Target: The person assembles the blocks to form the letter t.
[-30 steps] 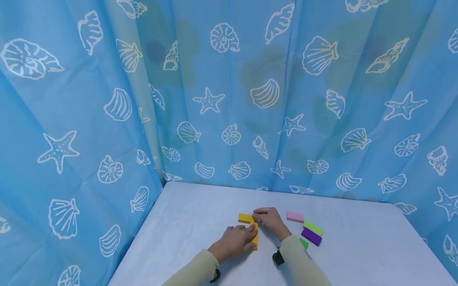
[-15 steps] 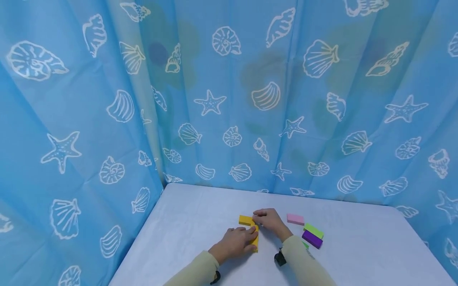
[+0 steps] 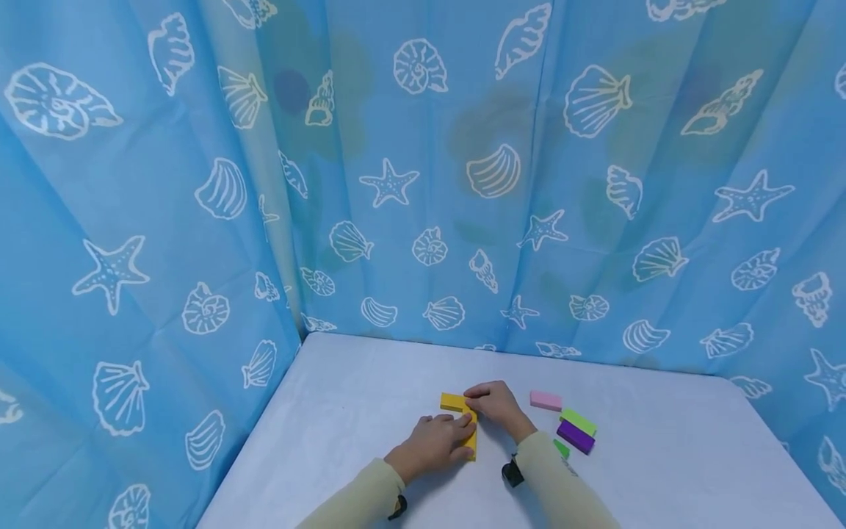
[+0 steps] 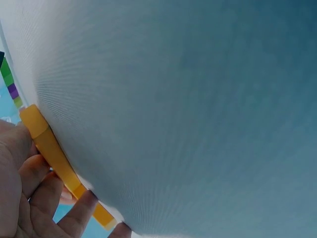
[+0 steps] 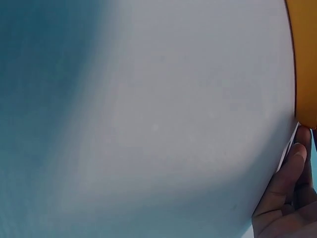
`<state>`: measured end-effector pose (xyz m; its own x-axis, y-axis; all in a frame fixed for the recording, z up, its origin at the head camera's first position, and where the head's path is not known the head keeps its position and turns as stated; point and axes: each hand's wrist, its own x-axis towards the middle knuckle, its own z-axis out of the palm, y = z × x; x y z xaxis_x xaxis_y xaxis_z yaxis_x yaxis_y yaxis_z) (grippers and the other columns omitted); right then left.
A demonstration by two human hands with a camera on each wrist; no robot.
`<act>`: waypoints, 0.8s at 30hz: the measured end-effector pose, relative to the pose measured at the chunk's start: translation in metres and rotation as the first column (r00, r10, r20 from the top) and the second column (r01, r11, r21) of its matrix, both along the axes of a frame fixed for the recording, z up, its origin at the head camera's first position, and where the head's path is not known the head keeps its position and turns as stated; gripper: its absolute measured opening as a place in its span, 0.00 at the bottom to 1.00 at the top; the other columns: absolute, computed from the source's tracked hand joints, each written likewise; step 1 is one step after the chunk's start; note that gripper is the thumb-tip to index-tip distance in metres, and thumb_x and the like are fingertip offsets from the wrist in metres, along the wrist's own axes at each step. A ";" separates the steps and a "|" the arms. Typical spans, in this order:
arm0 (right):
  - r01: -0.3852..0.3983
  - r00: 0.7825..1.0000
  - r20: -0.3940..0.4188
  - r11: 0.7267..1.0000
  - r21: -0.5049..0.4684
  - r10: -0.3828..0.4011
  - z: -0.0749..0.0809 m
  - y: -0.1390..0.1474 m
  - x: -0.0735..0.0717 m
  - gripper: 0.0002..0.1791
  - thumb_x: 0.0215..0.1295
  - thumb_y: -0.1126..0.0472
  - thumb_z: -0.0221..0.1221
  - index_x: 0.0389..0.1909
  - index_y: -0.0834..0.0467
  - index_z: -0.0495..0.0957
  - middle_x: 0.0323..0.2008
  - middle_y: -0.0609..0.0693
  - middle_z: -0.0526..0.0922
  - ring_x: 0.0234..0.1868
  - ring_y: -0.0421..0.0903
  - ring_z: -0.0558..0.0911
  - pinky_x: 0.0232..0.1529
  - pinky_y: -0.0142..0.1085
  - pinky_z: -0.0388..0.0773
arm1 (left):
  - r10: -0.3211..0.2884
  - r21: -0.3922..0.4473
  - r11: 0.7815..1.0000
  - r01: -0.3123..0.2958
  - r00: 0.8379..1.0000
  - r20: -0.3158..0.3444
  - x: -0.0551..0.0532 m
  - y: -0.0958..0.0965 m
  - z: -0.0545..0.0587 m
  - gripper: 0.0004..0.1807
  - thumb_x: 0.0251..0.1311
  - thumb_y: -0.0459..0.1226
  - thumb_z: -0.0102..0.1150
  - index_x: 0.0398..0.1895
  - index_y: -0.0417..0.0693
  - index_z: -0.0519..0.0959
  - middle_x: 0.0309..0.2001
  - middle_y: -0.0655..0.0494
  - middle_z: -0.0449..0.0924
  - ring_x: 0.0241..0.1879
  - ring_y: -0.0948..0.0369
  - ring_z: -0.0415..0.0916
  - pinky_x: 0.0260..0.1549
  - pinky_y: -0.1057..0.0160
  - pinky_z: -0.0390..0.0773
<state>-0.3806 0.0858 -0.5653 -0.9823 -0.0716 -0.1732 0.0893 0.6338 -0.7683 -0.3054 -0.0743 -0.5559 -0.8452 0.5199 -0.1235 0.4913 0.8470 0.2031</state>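
Note:
Two yellow blocks meet in a corner on the white table in the head view: a crosswise block at the far end and a lengthwise block running toward the near side. My left hand grips the lengthwise block, its thumb near the close end and its fingers further up. Seams show along the yellow row in the left wrist view. My right hand has its bent fingertips at the corner, pinching the yellow there; the fingers partly hide the join. In the right wrist view, fingertips sit at the yellow end.
Right of the hands lie a pink block, a lime block, a purple block against it, and a green block partly behind the right sleeve. A blue shell-print curtain rises along the table's back and left edges.
Both hands stay on the yellow blocks in nearly the same pose. The head view shifts slightly, and more of the green block shows beside the right sleeve than half a second ago.

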 end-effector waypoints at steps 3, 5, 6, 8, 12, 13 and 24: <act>-0.003 1.000 -0.014 1.000 0.000 0.003 0.001 -0.001 0.001 0.09 0.64 0.64 0.63 0.43 0.56 0.87 0.45 0.53 0.87 0.47 0.50 0.81 0.60 0.49 0.78 | 0.011 0.002 1.000 -0.011 1.000 -0.001 -0.001 0.000 0.001 0.30 0.66 0.59 0.53 0.71 0.68 0.68 0.72 0.69 0.65 0.67 0.55 0.71 0.59 0.38 0.73; 0.000 1.000 -0.013 1.000 0.000 0.000 0.002 0.000 0.001 0.09 0.64 0.63 0.63 0.43 0.55 0.87 0.45 0.52 0.87 0.48 0.50 0.81 0.60 0.49 0.77 | 0.013 -0.002 1.000 -0.013 1.000 0.003 -0.002 0.000 0.001 0.30 0.66 0.59 0.53 0.71 0.68 0.68 0.72 0.69 0.65 0.67 0.54 0.71 0.59 0.38 0.73; -0.002 1.000 -0.011 1.000 0.000 0.002 0.002 0.000 0.002 0.09 0.64 0.63 0.63 0.44 0.55 0.87 0.45 0.52 0.87 0.48 0.50 0.81 0.61 0.50 0.77 | 0.014 -0.005 1.000 -0.014 1.000 0.005 -0.002 0.001 0.001 0.30 0.66 0.59 0.53 0.71 0.68 0.68 0.72 0.69 0.65 0.67 0.54 0.71 0.59 0.38 0.73; 0.005 1.000 0.001 1.000 -0.006 -0.005 0.001 0.000 0.002 0.09 0.64 0.63 0.63 0.44 0.55 0.88 0.45 0.52 0.87 0.48 0.50 0.81 0.61 0.49 0.76 | 0.015 -0.010 1.000 -0.015 1.000 0.009 -0.002 0.002 0.000 0.30 0.66 0.59 0.53 0.70 0.68 0.69 0.72 0.69 0.65 0.67 0.54 0.71 0.59 0.38 0.73; -0.002 1.000 0.010 1.000 -0.011 0.002 0.002 0.000 0.002 0.09 0.65 0.63 0.63 0.44 0.55 0.87 0.46 0.52 0.86 0.47 0.49 0.80 0.60 0.49 0.77 | 0.017 -0.016 1.000 -0.017 1.000 0.002 -0.003 0.002 -0.001 0.30 0.66 0.59 0.53 0.70 0.68 0.69 0.72 0.69 0.65 0.67 0.55 0.71 0.59 0.38 0.73; 0.002 1.000 0.015 1.000 -0.015 -0.002 0.003 0.000 0.003 0.09 0.65 0.63 0.63 0.44 0.55 0.87 0.47 0.53 0.86 0.47 0.49 0.80 0.60 0.49 0.77 | 0.015 -0.015 1.000 -0.015 1.000 -0.001 -0.003 0.001 -0.002 0.30 0.66 0.60 0.53 0.70 0.68 0.68 0.72 0.69 0.65 0.67 0.55 0.71 0.59 0.38 0.73; -0.008 0.999 0.050 0.998 -0.064 0.011 0.007 0.013 0.001 0.16 0.64 0.56 0.66 0.51 0.55 0.84 0.48 0.53 0.85 0.40 0.47 0.79 0.48 0.40 0.83 | 0.025 0.001 1.000 -0.025 0.999 0.022 -0.002 0.002 -0.002 0.29 0.67 0.58 0.54 0.70 0.67 0.69 0.72 0.68 0.65 0.66 0.54 0.72 0.59 0.37 0.73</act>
